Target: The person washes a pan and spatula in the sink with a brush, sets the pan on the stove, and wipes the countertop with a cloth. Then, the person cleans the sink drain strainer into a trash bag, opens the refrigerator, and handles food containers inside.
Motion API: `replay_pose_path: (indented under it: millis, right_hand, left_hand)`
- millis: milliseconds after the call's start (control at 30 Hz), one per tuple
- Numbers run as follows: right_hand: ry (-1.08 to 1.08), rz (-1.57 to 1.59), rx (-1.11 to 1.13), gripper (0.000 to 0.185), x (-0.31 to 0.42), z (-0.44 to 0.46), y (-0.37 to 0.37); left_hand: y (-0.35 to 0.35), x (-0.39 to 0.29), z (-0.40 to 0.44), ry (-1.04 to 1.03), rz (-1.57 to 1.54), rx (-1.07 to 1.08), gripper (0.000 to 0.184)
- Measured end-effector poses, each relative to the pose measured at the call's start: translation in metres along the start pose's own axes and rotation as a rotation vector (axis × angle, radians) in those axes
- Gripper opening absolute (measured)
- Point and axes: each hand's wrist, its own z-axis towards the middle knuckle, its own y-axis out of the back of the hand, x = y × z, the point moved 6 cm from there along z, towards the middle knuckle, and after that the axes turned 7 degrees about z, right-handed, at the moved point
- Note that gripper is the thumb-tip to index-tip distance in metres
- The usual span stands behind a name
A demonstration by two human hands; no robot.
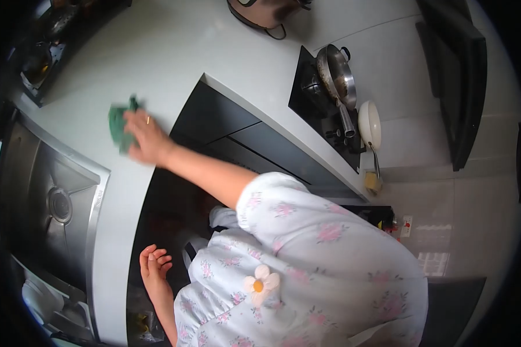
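Observation:
My right hand (147, 139), wearing a ring, is closed over a green cloth (118, 130) and presses it on the white countertop (87, 110). The hand and cloth are blurred by motion. They lie between the steel sink (69, 173) and the corner of the counter. My left hand (155, 263) hangs near my body, beside the counter's front edge. Its fingers are loosely bent, a little apart, and nothing shows in them.
A frying pan (337, 75) sits on the black gas hob (307, 87), with a white pan (369, 124) beside it. A brownish pot (266, 14) stands at the back of the counter. Dark cabinets (231, 127) run below the counter. White dishes (43, 301) are near the sink.

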Motion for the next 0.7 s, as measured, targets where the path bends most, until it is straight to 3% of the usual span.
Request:
replay_pose_path:
  millis: [67,133,300,367,400,433,467,533,600,700]
  right_hand:
    - [0.026,0.211,0.315,0.032,0.068,-0.031,-0.009]
    - [0.184,0.22,0.38,0.03,0.11,-0.069,-0.023]
    - [0.371,-0.113,0.385,0.019,0.094,-0.056,-0.029]
    - [0.032,-0.223,0.514,0.027,0.037,-0.027,-0.028]
    - [0.086,-0.504,0.434,0.041,0.037,-0.018,0.004]
    - [-0.069,-0.527,0.468,0.05,0.005,-0.012,0.005]
    - [-0.293,-0.283,0.404,0.053,-0.011,-0.01,0.018]
    - [-0.327,-0.233,0.387,0.05,-0.006,-0.017,0.022]
    - [-0.221,-0.363,0.482,0.052,0.013,-0.035,0.004]
    - [-0.036,-0.239,0.526,0.047,0.076,-0.063,-0.024]
  left_hand:
    - [0.002,-0.009,-0.005,0.003,0.011,0.007,0.025]
    - [0.008,-0.016,-0.003,-0.049,0.084,-0.01,0.024]
    - [0.033,-0.038,0.011,-0.263,0.362,-0.132,0.025]
    - [0.045,-0.039,0.021,-0.355,0.456,-0.197,0.024]
    - [0.046,-0.036,0.024,-0.361,0.449,-0.192,0.024]
    - [0.049,-0.035,0.026,-0.366,0.444,-0.189,0.024]
    - [0.052,-0.033,0.027,-0.372,0.439,-0.19,0.023]
    - [0.053,-0.031,0.026,-0.406,0.429,-0.188,0.023]
    - [0.053,-0.03,0.025,-0.408,0.396,-0.195,0.022]
    - [0.06,-0.025,0.022,-0.376,0.321,-0.235,0.023]
